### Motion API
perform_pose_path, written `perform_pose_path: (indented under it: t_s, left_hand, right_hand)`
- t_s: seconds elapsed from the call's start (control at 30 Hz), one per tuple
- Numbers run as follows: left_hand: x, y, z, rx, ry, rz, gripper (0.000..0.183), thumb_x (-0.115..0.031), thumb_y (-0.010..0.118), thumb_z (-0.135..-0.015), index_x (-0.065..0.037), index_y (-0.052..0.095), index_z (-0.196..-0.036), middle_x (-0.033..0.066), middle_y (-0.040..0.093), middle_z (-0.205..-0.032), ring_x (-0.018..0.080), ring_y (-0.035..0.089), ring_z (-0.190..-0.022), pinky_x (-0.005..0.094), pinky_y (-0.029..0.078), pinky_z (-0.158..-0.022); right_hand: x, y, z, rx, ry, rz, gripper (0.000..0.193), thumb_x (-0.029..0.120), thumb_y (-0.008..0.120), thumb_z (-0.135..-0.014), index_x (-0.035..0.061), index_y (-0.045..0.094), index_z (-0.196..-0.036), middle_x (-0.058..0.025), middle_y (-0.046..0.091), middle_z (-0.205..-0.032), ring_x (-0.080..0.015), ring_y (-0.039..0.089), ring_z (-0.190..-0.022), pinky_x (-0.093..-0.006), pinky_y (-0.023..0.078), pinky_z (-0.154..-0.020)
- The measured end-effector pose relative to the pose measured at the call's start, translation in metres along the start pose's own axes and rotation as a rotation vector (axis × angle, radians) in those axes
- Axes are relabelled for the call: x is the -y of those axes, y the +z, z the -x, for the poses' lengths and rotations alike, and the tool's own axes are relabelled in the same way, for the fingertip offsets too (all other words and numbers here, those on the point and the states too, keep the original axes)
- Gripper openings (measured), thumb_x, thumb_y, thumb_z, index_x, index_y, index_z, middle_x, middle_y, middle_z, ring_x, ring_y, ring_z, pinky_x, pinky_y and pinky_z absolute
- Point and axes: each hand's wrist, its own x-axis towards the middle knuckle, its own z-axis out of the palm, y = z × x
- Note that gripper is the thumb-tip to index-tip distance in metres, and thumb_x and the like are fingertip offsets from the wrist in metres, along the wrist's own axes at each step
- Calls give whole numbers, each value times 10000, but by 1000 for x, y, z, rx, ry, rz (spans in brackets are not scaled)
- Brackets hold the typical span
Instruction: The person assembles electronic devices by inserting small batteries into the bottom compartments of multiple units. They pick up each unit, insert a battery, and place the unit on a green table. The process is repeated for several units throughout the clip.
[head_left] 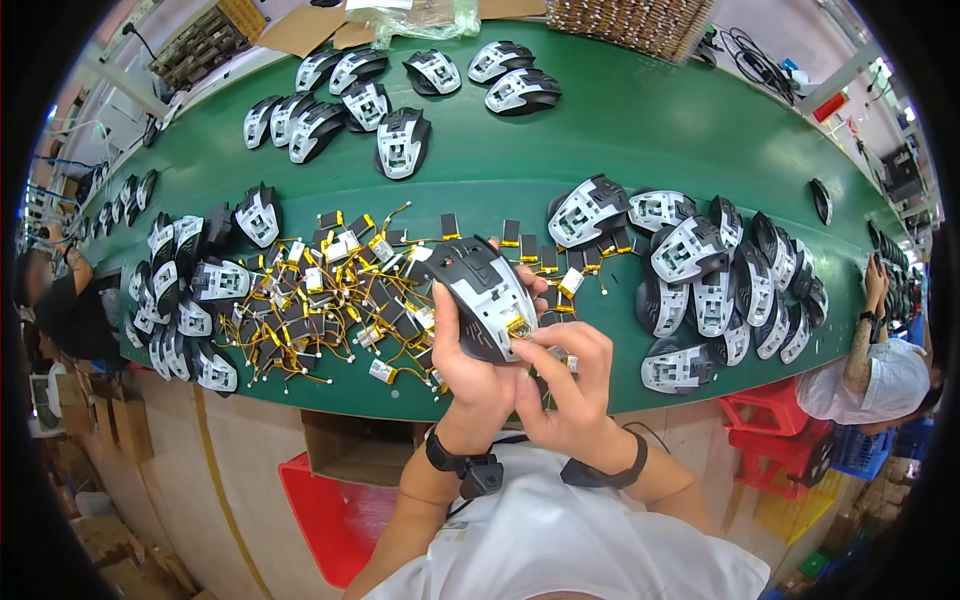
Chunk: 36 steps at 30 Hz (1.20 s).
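Head cam: L hand [468,380] has a firm grip on a black-and-grey mouse shell [478,290] at ctr of pic, palm under its lower end, fingers round its far side, shell tilted w/ its grey inner side up. R hand [575,390], just right of ctr, has its index fingertip at a small yellow-gold pc [518,326] in the shell's lower end; can't tell if that grip pinches it or only presses. Both wrists wear black straps. Green desk [680,140] runs across the frame. Left of ctr: messy pile of small flat batteries [298,330] w/ yellow, red & black wires, white plugs on the ends. More shells: a stack at mid left [222,280], a big cluster at mid right [688,250], a loose group at upper ctr-left [403,145]. Red bin [320,520] + open cardboard box [355,455] sit below desk edge, lower ctr-left. Co-worker [865,385] at far right.
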Motion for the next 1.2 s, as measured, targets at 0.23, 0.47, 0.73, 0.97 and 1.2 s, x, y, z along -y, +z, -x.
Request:
perform_pose_path:
  t_s: [0.23,0.47,0.73,0.97,1.2]
  left_hand:
    - [-2,7,2,-5,80,-38,693,-609,330,-987,-58,432,-1396,151,552,-1107,268,525,-1024,377,465,-883]
    - [1,6,6,-15,65,-17,709,-607,346,-982,-47,421,-1411,162,561,-1108,278,530,-1010,382,468,-869]
    - [-3,4,0,93,62,-106,785,-647,314,-965,-24,362,-1439,157,573,-1074,301,546,-1036,397,438,-921]
    - [-2,12,4,141,90,-225,811,-665,264,-962,-23,339,-1451,155,584,-1057,289,556,-1049,420,420,-973]
    - [-5,9,4,177,-44,-425,807,-665,256,-971,-55,280,-1499,196,575,-1218,302,585,-1122,428,476,-971]
  right_hand:
    - [1,6,9,24,77,-136,409,-20,643,-696,15,667,-1103,-118,595,-1169,-317,551,-1001,-410,462,-866]
    - [-1,10,3,-25,56,9,392,-48,609,-659,32,669,-1039,-128,588,-1102,-321,551,-966,-408,461,-821]
    - [-24,-9,1,168,744,-1298,266,-37,608,-802,5,607,-1065,-90,586,-1080,-189,568,-965,-324,474,-815]
    - [-20,-12,-10,218,962,-1349,328,11,675,-870,24,458,-1115,-68,552,-1067,-130,599,-998,-273,520,-776]
    - [-25,-10,-20,199,1026,-1473,451,54,666,-865,49,409,-1236,-89,613,-1060,-136,637,-893,-255,531,-680]
